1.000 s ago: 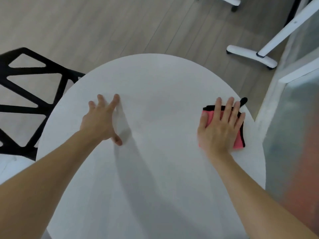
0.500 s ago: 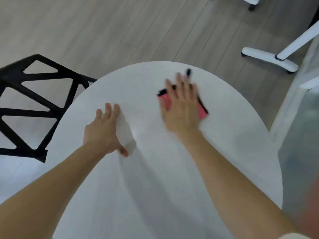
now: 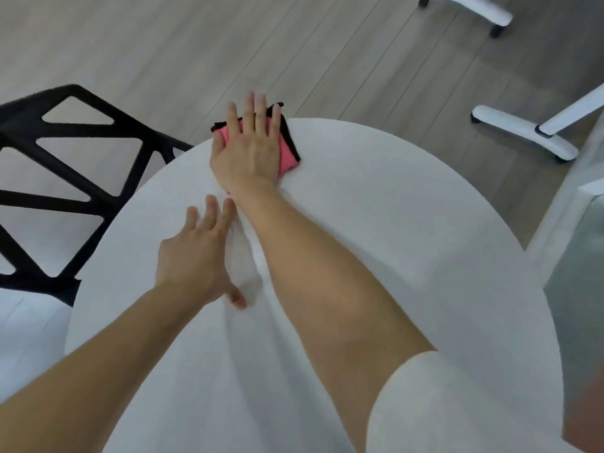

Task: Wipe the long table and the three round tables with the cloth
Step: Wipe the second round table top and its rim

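Resting flat on the white round table, the left hand has its fingers spread and holds nothing. The right forearm crosses just beside it. Further away, the right hand presses with open palm on the pink cloth, which has a black border and lies at the far edge of the table, partly over it. A black chair stands at the left. White legs on wheels are on the wooden floor behind
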The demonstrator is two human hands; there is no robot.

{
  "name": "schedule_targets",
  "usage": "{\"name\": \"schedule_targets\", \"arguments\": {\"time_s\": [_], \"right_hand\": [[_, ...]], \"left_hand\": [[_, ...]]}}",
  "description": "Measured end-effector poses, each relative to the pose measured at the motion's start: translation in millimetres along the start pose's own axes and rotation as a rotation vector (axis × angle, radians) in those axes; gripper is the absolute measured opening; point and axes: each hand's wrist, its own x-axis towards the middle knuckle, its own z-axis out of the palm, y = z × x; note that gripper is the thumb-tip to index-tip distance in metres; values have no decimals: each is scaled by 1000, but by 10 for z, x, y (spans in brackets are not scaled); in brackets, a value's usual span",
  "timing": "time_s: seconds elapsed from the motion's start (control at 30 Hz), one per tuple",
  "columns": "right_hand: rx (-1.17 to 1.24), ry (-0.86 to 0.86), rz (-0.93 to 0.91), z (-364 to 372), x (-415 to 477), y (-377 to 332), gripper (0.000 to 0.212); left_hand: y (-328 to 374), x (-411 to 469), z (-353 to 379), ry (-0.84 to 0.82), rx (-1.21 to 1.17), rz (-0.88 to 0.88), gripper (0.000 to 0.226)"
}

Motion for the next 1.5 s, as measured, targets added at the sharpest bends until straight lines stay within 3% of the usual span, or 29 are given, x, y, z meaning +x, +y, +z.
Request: {"name": "schedule_targets", "arguments": {"time_s": [0.13,0.27,0.37,0.5,0.6,0.73,0.87,0.93,1.03,1.1,1.2,1.3,1.4,1.5], "right_hand": [[8,110,11,-67,-237,844,68],[-33,188,361,-278,-924,2227,69],[-57,170,533,-364,-1233,2585,70],[-75,174,651,-305,-1024,2391,73],[-100,184,585,-247,-801,1974,74],[-70,160,273,-59,-639,640,73],[-24,69,-91,244,-1032,-769,71],[-30,8,-201,319,-1248,-1067,70],[-26,-14,-308,307,-1289,-921,68],[16,27,-237,227,-1300,-436,66],[-51,100,91,5,-1428,730,70],[-152,41,339,-237,-1622,1570,79],[-195,64,379,-241,-1613,1611,78],[-118,115,434,-125,-1606,1001,74]], "left_hand": [[-4,-12,-24,-26,-11,-5,186],[18,10,-35,-16,1,-5,186],[50,-3,-55,-4,16,5,185],[88,42,-41,21,18,1,185],[85,36,-55,29,-2,6,183],[-191,-187,44,94,-185,75,160],[-884,-735,362,133,-297,-62,136],[-1195,-985,544,103,-271,-129,138],[-1372,-1107,708,49,-230,-94,139],[-1326,-1086,757,61,-246,-69,137],[-1279,-1009,835,81,-247,-67,136],[-1303,-975,921,85,-223,-67,137],[-1321,-955,982,125,-213,-47,134],[-1363,-936,981,158,-218,-23,129]]}}
